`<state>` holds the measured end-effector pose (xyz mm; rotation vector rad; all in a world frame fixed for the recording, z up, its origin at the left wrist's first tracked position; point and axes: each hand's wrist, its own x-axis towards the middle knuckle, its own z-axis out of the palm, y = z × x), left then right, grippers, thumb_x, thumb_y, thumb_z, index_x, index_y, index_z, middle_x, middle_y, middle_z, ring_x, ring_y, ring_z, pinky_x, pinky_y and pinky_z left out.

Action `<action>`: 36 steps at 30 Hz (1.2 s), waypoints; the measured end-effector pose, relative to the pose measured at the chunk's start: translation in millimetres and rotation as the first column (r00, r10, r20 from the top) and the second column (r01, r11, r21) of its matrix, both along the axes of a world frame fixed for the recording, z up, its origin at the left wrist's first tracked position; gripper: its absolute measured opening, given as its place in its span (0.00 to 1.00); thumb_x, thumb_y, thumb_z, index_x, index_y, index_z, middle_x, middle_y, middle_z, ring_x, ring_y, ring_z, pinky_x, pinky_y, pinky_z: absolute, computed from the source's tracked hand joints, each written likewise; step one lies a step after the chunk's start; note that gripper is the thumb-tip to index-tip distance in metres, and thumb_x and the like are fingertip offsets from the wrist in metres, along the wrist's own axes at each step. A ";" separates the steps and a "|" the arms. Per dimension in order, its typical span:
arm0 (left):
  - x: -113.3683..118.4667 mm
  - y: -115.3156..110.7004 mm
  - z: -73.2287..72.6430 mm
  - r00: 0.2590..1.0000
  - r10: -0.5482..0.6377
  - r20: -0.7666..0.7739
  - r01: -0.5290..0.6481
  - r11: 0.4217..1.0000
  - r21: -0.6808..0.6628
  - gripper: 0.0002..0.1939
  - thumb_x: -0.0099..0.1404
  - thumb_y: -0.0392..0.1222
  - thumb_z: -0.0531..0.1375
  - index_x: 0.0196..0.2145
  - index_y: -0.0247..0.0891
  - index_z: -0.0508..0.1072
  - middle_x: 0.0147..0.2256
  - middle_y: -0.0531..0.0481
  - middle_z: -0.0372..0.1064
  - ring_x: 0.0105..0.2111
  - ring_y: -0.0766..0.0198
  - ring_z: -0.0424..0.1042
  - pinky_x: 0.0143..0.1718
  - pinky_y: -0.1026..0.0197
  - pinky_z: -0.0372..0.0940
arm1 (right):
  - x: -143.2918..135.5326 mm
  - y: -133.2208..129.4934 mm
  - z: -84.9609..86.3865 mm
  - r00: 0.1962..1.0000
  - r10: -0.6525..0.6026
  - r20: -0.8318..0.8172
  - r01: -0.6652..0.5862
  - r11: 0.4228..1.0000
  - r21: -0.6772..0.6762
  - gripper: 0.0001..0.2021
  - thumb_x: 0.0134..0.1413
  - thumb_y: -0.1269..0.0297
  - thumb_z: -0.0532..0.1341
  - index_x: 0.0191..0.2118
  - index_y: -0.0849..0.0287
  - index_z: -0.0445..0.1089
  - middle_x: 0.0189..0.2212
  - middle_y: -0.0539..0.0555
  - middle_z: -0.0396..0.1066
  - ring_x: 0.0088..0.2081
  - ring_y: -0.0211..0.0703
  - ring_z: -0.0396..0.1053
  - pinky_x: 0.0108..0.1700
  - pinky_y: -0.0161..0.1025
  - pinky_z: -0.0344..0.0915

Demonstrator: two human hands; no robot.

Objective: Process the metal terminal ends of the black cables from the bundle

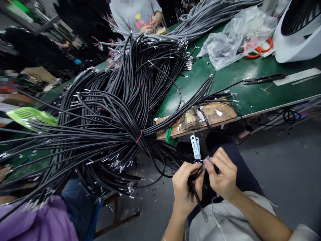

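Observation:
My left hand (187, 180) is wrapped around black cables (197, 197), whose loose ends hang below the fingers over my lap. Close beside it, my right hand (223, 174) pinches a cable's stripped end between thumb and forefinger; the tip is blurred. Just above both hands hangs a light blue clothes peg (195, 147), below a round, worn metal piece (190, 118) on a wooden board (223, 115). A green clamp (170, 136) grips the board's near edge. To the left spreads a big bundle of black cables (110, 130) with bare silver ends, bound by a red tie (139, 136).
On the green table (225, 77) lie dark pliers (264, 79), orange-handled scissors (259, 48), a plastic bag (225, 40) and grey cables (210, 16). A white fan-like object (298, 36) stands at right. One co-worker (135, 15) sits opposite; another's purple sleeve (40, 221) is at lower left.

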<state>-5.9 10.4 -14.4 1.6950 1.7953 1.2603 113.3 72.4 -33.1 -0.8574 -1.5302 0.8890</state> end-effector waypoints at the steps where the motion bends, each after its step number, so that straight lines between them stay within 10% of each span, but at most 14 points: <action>1: 2.1 -0.3 -0.8 1.000 0.029 0.009 -0.029 1.000 -0.003 0.03 0.61 0.32 0.59 0.34 0.36 0.72 0.26 0.52 0.67 0.24 0.68 0.65 0.26 0.66 0.60 | -2.6 -3.7 -1.1 0.999 0.026 -0.048 -0.028 0.999 -0.032 0.09 0.55 0.73 0.58 0.25 0.58 0.68 0.21 0.51 0.61 0.27 0.41 0.57 0.32 0.41 0.56; 3: 5.0 -0.3 -2.5 0.996 0.083 0.038 -0.084 0.996 0.015 0.02 0.61 0.33 0.60 0.31 0.37 0.72 0.25 0.53 0.65 0.24 0.68 0.64 0.25 0.66 0.59 | -6.8 -8.8 -3.6 0.966 0.136 -0.219 -0.178 0.966 -0.187 0.09 0.58 0.69 0.57 0.27 0.59 0.70 0.23 0.53 0.63 0.29 0.43 0.60 0.32 0.41 0.58; 6: 6.5 0.7 -3.9 0.988 0.133 0.083 -0.136 0.990 0.035 0.04 0.62 0.36 0.60 0.29 0.37 0.71 0.24 0.54 0.64 0.24 0.68 0.63 0.25 0.66 0.57 | -11.5 -10.5 -5.7 0.816 0.183 -0.549 -0.466 0.770 -0.436 0.12 0.58 0.60 0.59 0.26 0.59 0.71 0.25 0.52 0.62 0.30 0.41 0.60 0.33 0.39 0.60; 9: 6.7 2.2 -1.6 0.985 0.131 0.109 -0.133 0.991 0.015 0.07 0.65 0.37 0.58 0.28 0.37 0.71 0.24 0.54 0.65 0.24 0.68 0.65 0.26 0.66 0.58 | -14.6 -8.2 -4.5 0.665 0.088 -0.741 -0.648 0.562 -0.514 0.12 0.52 0.57 0.64 0.25 0.60 0.71 0.25 0.51 0.62 0.29 0.38 0.59 0.34 0.37 0.60; 12: 6.0 3.6 3.4 0.991 0.087 0.101 -0.084 0.996 -0.032 0.11 0.66 0.37 0.55 0.26 0.36 0.71 0.24 0.53 0.66 0.24 0.68 0.66 0.26 0.67 0.58 | -15.0 -5.3 -3.6 0.631 0.063 -0.773 -0.693 0.493 -0.526 0.12 0.47 0.58 0.67 0.25 0.61 0.70 0.22 0.49 0.60 0.26 0.36 0.57 0.31 0.35 0.60; 21: -0.6 5.7 12.1 0.991 0.044 0.129 -0.025 0.989 -0.149 0.23 0.69 0.40 0.52 0.16 0.36 0.62 0.16 0.55 0.55 0.17 0.71 0.57 0.20 0.66 0.51 | -0.4 5.0 -6.7 0.809 0.355 -0.470 -0.553 0.730 -0.402 0.08 0.50 0.61 0.66 0.34 0.59 0.72 0.30 0.53 0.66 0.32 0.40 0.64 0.34 0.36 0.64; 28: -1.0 4.4 1.5 0.973 0.016 0.231 0.006 0.996 -0.092 0.17 0.63 0.44 0.60 0.19 0.36 0.64 0.18 0.56 0.59 0.18 0.70 0.59 0.21 0.67 0.54 | -14.5 -8.1 -9.8 0.880 0.119 -0.459 -0.357 0.804 -0.475 0.08 0.52 0.64 0.65 0.26 0.58 0.67 0.22 0.48 0.63 0.25 0.36 0.62 0.27 0.34 0.62; 32: -4.1 4.7 1.2 0.965 -0.010 0.261 0.035 0.995 -0.090 0.12 0.62 0.40 0.61 0.21 0.35 0.70 0.19 0.54 0.63 0.19 0.69 0.63 0.22 0.66 0.57 | -11.6 -11.3 -11.6 0.987 -0.059 -0.151 0.067 0.997 0.043 0.06 0.50 0.76 0.62 0.30 0.56 0.70 0.26 0.52 0.67 0.28 0.42 0.64 0.30 0.40 0.63; 36: -18.8 3.4 9.7 0.916 -0.163 0.367 0.210 0.973 -0.092 0.08 0.63 0.39 0.60 0.28 0.34 0.76 0.20 0.53 0.66 0.15 0.72 0.63 0.17 0.68 0.56 | 2.7 4.3 0.9 0.984 0.179 0.000 -0.176 0.967 0.184 0.09 0.51 0.78 0.60 0.35 0.56 0.69 0.27 0.54 0.68 0.29 0.44 0.64 0.30 0.42 0.64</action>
